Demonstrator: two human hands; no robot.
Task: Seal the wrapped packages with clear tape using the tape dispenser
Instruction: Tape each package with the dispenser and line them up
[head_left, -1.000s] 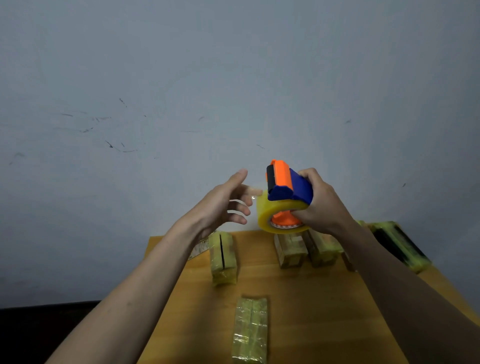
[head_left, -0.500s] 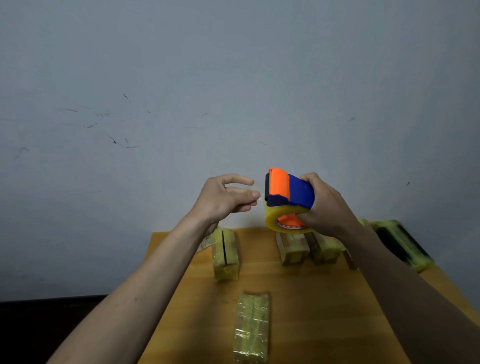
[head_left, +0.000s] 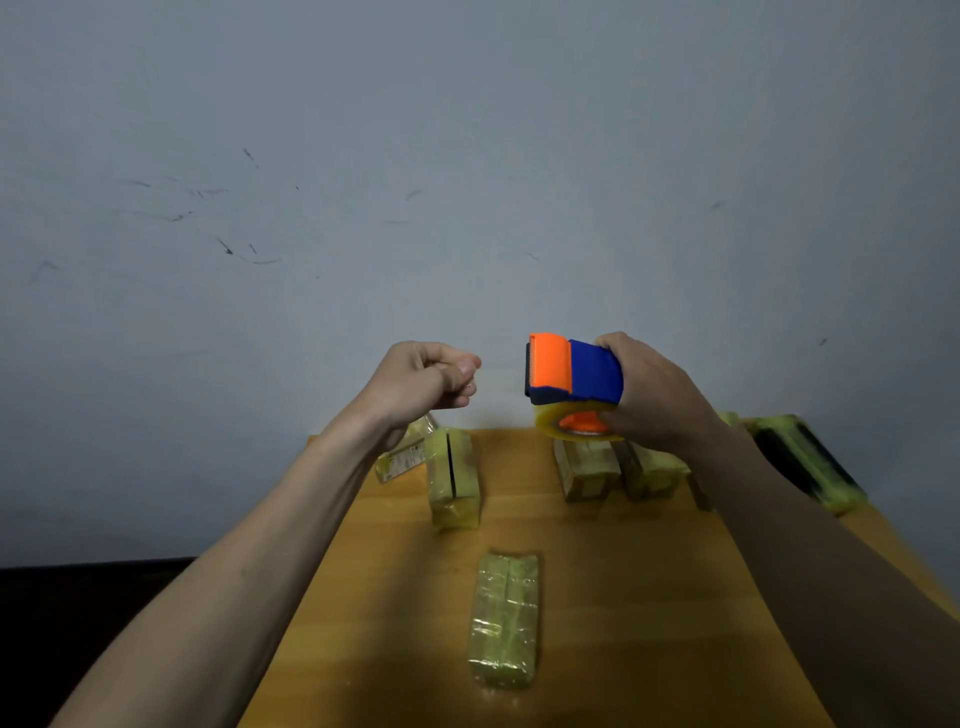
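Several wrapped packages lie on the bench (head_left: 649, 597), none with a hand on it. Nearest the camera, a long package (head_left: 503, 621) in crinkled clear film lies flat near the middle of the bench; whether tape already runs across it cannot be told from this view. Farther back, left of centre, an upright package (head_left: 451, 478) with a dark vertical seam stands beside a small labelled packet (head_left: 400, 460). At the far edge a row of brown packages (head_left: 587, 467) sits partly behind the right wrist, and at the far right a dark package in green film (head_left: 805, 462) lies near the bench edge. Right hand (head_left: 657, 395) grips the orange-and-blue tape dispenser (head_left: 571, 371), held up in the air above the far packages, roll of clear tape (head_left: 566, 426) underneath. Left hand (head_left: 426, 376) is curled, thumb against fingertips, well apart from the dispenser's cutter end; judged to be pinching the free tape end, but the tape itself is too faint to confirm. Judgement: tape is being drawn out and is not yet laid on any package. Left to do: lower the strip onto a package, press, cut, and repeat for the others.
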